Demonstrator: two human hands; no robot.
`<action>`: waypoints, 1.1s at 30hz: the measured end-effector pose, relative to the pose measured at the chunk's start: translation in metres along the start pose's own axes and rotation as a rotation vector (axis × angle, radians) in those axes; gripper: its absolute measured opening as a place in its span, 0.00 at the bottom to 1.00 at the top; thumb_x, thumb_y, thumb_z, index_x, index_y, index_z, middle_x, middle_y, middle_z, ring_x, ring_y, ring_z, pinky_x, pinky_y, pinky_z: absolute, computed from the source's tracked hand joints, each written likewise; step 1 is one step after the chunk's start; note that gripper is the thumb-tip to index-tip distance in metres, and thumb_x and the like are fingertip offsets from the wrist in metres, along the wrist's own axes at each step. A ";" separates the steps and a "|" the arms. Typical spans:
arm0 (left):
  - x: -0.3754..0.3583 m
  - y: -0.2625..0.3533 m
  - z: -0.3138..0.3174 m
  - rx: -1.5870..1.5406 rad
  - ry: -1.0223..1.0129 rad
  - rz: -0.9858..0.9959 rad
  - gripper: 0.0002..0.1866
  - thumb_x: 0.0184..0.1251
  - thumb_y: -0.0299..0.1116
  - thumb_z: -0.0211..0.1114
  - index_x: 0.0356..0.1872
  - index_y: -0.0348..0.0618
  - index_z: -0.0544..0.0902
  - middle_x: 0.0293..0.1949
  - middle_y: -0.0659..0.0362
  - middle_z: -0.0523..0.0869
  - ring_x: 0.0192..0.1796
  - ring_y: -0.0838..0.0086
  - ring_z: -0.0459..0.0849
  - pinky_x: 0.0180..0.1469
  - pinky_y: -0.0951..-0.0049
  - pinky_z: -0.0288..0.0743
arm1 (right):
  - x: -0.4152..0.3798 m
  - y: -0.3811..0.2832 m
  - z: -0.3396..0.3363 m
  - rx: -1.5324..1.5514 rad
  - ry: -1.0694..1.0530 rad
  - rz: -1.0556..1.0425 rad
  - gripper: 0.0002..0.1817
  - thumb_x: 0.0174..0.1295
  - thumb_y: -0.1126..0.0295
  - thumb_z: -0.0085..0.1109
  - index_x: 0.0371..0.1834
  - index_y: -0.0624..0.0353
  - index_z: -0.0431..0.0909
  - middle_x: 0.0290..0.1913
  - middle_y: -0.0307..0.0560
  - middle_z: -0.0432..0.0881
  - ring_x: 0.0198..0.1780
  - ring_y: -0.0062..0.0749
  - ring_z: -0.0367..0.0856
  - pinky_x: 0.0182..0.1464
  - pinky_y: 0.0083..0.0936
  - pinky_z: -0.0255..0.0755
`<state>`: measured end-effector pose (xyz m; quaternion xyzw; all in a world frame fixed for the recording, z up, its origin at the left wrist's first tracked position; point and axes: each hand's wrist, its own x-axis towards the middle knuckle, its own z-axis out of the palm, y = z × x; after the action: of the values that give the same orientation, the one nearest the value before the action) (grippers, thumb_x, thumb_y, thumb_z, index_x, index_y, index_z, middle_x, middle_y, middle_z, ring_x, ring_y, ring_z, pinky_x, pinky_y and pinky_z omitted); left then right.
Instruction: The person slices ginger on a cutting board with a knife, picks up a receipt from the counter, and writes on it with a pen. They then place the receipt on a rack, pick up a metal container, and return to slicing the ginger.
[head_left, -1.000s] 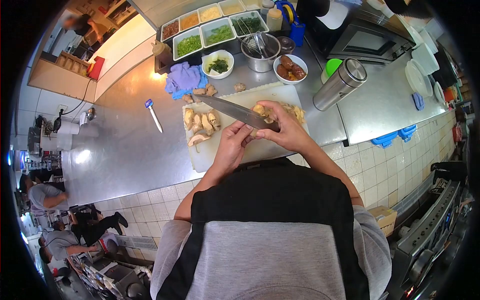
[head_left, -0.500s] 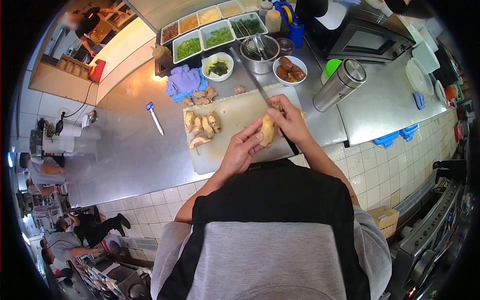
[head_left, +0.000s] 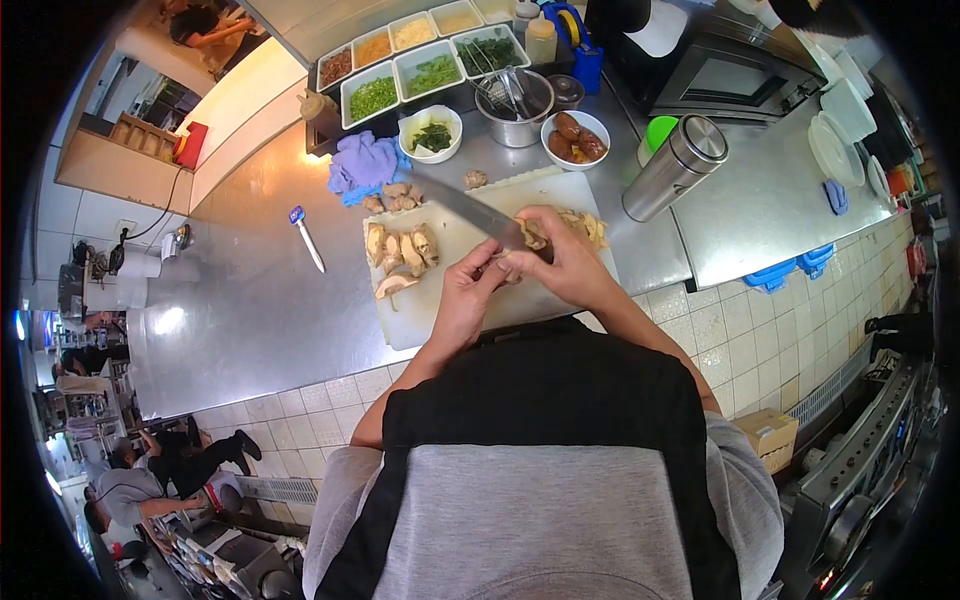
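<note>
A kitchen knife (head_left: 465, 208) is gripped in my right hand (head_left: 570, 262), its blade pointing up and left over the cutting board (head_left: 462, 262). Close against it, my left hand (head_left: 468, 292) has its fingers pinched round a piece of ginger, mostly hidden by the blade and fingers. A bit of ginger (head_left: 535, 238) shows beside the right fingers. Ginger peelings (head_left: 592, 230) lie at the board's right side. Several cut ginger pieces (head_left: 412, 248) rest on the board's left side. Unpeeled ginger knobs (head_left: 400, 197) sit at its far edge, with one more knob (head_left: 475, 179) to their right.
Behind the board stand a bowl of green leaves (head_left: 432, 135), a steel pot with utensils (head_left: 515, 108) and a bowl of brown items (head_left: 577, 139). A steel flask (head_left: 676, 168) is at right. A peeler-like white-handled tool (head_left: 307, 240) and purple cloth (head_left: 362, 165) lie left.
The knife has swung lower and flatter, its blade now crossing in front of the ginger. My left hand has shifted slightly left, and the peeled ginger is now mostly covered.
</note>
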<state>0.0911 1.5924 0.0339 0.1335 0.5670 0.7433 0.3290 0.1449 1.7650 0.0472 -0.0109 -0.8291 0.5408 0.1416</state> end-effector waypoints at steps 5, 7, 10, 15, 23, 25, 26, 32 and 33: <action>-0.005 0.010 0.007 -0.378 -0.095 -0.118 0.21 0.73 0.27 0.54 0.65 0.35 0.68 0.57 0.53 0.78 0.53 0.71 0.81 0.55 0.69 0.77 | 0.011 0.005 -0.015 0.540 -0.081 0.337 0.22 0.66 0.57 0.57 0.56 0.57 0.67 0.28 0.41 0.74 0.15 0.18 0.66 0.17 0.19 0.60; -0.001 0.011 -0.001 -0.514 -0.145 -0.149 0.22 0.73 0.27 0.52 0.67 0.35 0.66 0.57 0.53 0.78 0.54 0.69 0.81 0.55 0.69 0.77 | 0.006 -0.008 -0.015 0.481 -0.089 0.284 0.20 0.70 0.62 0.51 0.61 0.55 0.65 0.31 0.41 0.75 0.11 0.12 0.59 0.13 0.14 0.49; 0.002 0.006 -0.009 -0.581 -0.140 -0.149 0.22 0.73 0.26 0.51 0.66 0.35 0.66 0.55 0.53 0.79 0.53 0.69 0.82 0.54 0.69 0.79 | -0.009 -0.015 -0.015 0.112 -0.154 0.129 0.34 0.63 0.55 0.60 0.70 0.51 0.59 0.33 0.44 0.76 0.26 0.23 0.73 0.29 0.20 0.65; 0.000 0.006 -0.010 -0.474 -0.114 -0.134 0.18 0.72 0.25 0.53 0.61 0.34 0.71 0.48 0.56 0.83 0.48 0.73 0.83 0.51 0.73 0.81 | -0.012 -0.026 -0.015 0.036 -0.224 0.191 0.43 0.57 0.52 0.66 0.74 0.47 0.56 0.39 0.51 0.78 0.40 0.32 0.75 0.45 0.30 0.70; 0.000 0.007 -0.013 -0.232 -0.175 -0.062 0.15 0.73 0.29 0.55 0.57 0.35 0.75 0.51 0.56 0.83 0.51 0.75 0.82 0.55 0.72 0.77 | -0.014 -0.019 -0.020 0.149 -0.277 0.213 0.40 0.58 0.59 0.67 0.71 0.51 0.56 0.43 0.49 0.78 0.44 0.28 0.77 0.47 0.27 0.71; -0.001 0.014 -0.007 -0.185 -0.177 -0.063 0.15 0.73 0.29 0.56 0.56 0.35 0.76 0.49 0.57 0.83 0.50 0.75 0.82 0.53 0.73 0.77 | -0.013 -0.019 -0.021 0.182 -0.286 0.235 0.39 0.59 0.60 0.67 0.70 0.52 0.57 0.45 0.47 0.77 0.44 0.26 0.76 0.47 0.26 0.71; -0.003 0.018 -0.002 -0.154 -0.158 -0.071 0.14 0.72 0.29 0.56 0.54 0.35 0.77 0.48 0.57 0.84 0.48 0.75 0.82 0.52 0.73 0.78 | -0.013 -0.016 -0.021 0.188 -0.281 0.237 0.38 0.59 0.60 0.67 0.70 0.52 0.57 0.46 0.47 0.77 0.44 0.26 0.76 0.47 0.26 0.71; -0.007 0.017 0.011 -0.172 -0.080 -0.071 0.12 0.73 0.30 0.55 0.52 0.35 0.77 0.45 0.57 0.84 0.47 0.76 0.83 0.51 0.74 0.78 | -0.014 -0.008 -0.018 0.104 -0.200 0.117 0.37 0.57 0.61 0.68 0.67 0.53 0.60 0.46 0.46 0.76 0.45 0.26 0.75 0.47 0.26 0.70; -0.007 0.014 0.012 -0.183 -0.070 -0.075 0.12 0.73 0.30 0.55 0.52 0.35 0.77 0.45 0.57 0.84 0.47 0.76 0.82 0.51 0.74 0.78 | -0.014 -0.009 -0.019 0.078 -0.188 0.114 0.36 0.57 0.61 0.68 0.67 0.54 0.60 0.46 0.47 0.76 0.45 0.27 0.75 0.47 0.26 0.70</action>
<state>0.0984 1.5953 0.0525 0.1075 0.4896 0.7740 0.3867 0.1646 1.7760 0.0593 -0.0016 -0.8149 0.5786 0.0326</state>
